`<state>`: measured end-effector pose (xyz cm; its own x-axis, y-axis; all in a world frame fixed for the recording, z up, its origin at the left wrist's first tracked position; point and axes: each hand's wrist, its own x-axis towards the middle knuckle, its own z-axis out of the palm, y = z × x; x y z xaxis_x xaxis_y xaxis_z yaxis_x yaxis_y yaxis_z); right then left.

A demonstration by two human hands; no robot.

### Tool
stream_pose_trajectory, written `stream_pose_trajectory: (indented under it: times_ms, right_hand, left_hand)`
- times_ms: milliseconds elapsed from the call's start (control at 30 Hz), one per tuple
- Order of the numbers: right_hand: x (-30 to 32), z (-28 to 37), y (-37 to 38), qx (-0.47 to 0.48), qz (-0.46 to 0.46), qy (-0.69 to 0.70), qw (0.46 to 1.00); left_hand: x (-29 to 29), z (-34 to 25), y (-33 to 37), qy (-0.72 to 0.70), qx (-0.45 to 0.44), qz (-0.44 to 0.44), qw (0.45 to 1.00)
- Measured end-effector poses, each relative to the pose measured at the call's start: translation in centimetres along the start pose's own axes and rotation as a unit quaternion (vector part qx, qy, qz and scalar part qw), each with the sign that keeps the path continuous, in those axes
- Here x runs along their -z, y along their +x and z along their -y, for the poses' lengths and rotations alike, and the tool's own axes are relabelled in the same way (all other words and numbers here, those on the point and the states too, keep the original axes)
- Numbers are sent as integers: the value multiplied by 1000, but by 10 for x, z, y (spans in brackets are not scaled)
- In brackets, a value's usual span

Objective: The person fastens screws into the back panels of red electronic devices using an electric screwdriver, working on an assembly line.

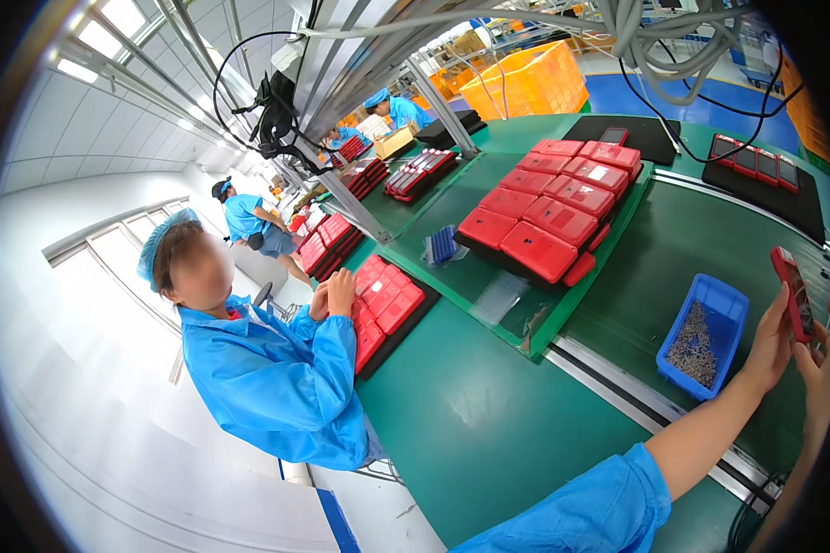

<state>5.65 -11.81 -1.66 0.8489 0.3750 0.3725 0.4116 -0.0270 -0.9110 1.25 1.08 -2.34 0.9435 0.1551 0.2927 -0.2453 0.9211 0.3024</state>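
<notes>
Near the right edge, a red handheld device (792, 293) with a dark face is held up at a tilt. My left hand (767, 350) grips it from the left side, its bare forearm coming out of a blue sleeve. At the device's lower end, the fingers of my right hand (815, 373) close on it; part of that hand is lost at the dark rim. Below and left of the device, a blue plastic bin (717, 318) holds a heap of small metal pieces, probably screws (693, 350).
Red cases (558, 217) stand in rows on a black board to the left. More red-framed devices (756, 164) lie on a dark mat (802, 207) at the far right. Metal rails (609, 378) cross the green table (443, 396). A co-worker in blue (267, 369) handles red cases opposite.
</notes>
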Motion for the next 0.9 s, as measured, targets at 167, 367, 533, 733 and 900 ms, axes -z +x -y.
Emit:
stream_pose_trajectory:
  times_ms: [167, 367, 533, 733, 900]
  right_hand:
    - [-12, -21, -2, 18, -1, -131, 991]
    - [41, -23, -5, 104, -18, -325, 940]
    - [-39, 41, -10, 45, -1, -381, 924]
    - [-22, 19, -5, -122, 57, -160, 978]
    - [-22, 11, 37, -285, 8, 63, 956]
  left_hand:
    - [19, -8, -4, -84, 3, 51, 995]
    - [12, 41, 16, -169, -17, -69, 983]
    - [32, 0, 8, -105, -59, -153, 981]
    - [33, 12, 6, -72, 65, -182, 979]
    - [11, 11, 3, 1, 44, -224, 973]
